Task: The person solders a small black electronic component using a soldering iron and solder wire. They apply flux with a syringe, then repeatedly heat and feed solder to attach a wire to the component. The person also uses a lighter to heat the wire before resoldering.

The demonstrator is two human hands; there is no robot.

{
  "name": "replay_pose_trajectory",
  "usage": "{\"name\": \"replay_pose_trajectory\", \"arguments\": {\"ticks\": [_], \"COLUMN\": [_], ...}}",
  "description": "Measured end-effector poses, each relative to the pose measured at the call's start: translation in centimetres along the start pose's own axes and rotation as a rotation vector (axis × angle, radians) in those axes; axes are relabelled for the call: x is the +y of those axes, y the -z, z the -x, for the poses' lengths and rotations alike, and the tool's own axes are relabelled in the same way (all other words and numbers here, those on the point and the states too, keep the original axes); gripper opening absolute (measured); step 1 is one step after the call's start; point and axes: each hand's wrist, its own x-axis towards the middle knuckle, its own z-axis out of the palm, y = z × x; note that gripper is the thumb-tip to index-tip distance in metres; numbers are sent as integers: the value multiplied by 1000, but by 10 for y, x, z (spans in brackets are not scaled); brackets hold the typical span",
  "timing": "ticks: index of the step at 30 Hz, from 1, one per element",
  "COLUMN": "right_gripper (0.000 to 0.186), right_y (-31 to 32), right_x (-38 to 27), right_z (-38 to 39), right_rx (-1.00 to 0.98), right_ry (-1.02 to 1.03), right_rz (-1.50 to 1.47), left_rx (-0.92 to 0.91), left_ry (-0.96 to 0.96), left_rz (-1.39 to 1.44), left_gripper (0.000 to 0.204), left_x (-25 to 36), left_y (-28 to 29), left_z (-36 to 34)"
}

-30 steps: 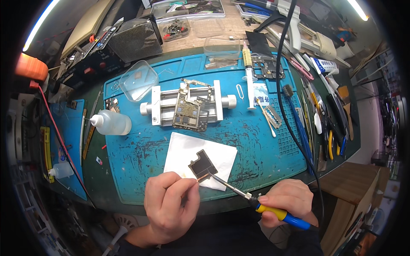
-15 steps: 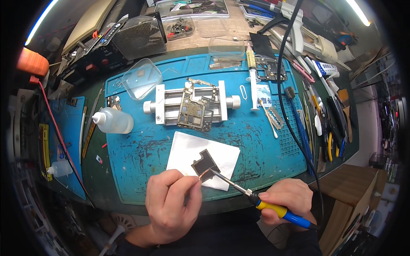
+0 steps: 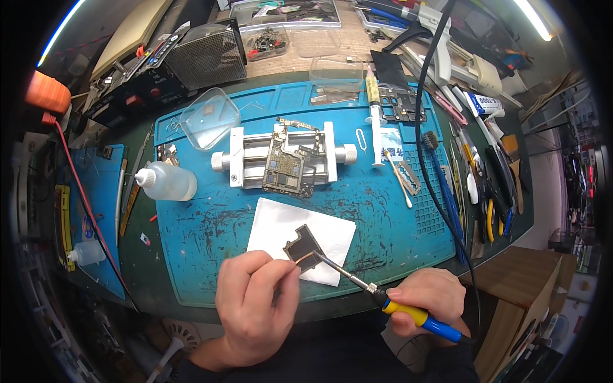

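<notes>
My left hand (image 3: 257,306) pinches a thin copper-coloured strip, which looks like desoldering braid (image 3: 306,256). The strip reaches over a small dark circuit board (image 3: 297,240), lying on a folded white paper sheet (image 3: 268,220). In my right hand (image 3: 437,295) is a soldering iron (image 3: 418,316) with a yellow and blue handle. Its tip meets the strip's end above the board's lower right part; whether it presses on the board I cannot tell. Beyond the paper, a metal board clamp (image 3: 237,159) carries a larger circuit board (image 3: 281,169).
A blue work mat (image 3: 198,242) covers the bench. On it are a squeeze bottle (image 3: 167,180), a clear plastic box (image 3: 209,121), a syringe (image 3: 375,121) and a cotton swab (image 3: 399,182). A black cable (image 3: 418,96) crosses the right side, near brushes and pliers (image 3: 490,220).
The whole view has shifted slightly left. Against the board, the iron's tip and the strip sit a little farther right. Both hands keep their grips.
</notes>
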Motion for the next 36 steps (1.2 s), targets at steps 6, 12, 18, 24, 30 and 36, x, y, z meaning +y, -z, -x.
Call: {"name": "replay_pose_trajectory", "arguments": {"ticks": [6,12,18,24,30,36], "right_gripper": [24,23,25,25,27,27], "right_y": [-2,-1,-1,0,-1,1], "right_x": [0,0,0,0,-1,-1], "right_z": [1,1,1,-2,0,-5], "right_rx": [52,49,40,30,45,11], "right_ry": [-13,-6,-14,-21,-15,-37], "right_rz": [27,33,34,50,4,60], "left_rx": [-51,-55,-35,-45,-20,-34], "left_ry": [-8,16,10,55,51,92], "left_rz": [-18,22,67,128,135,196], "left_gripper": [25,31,40,46,46,46], "left_x": [3,4,-2,-1,-4,-2], "left_y": [2,3,0,0,2,-1], "left_z": [-5,-2,1,4,8,7]}}
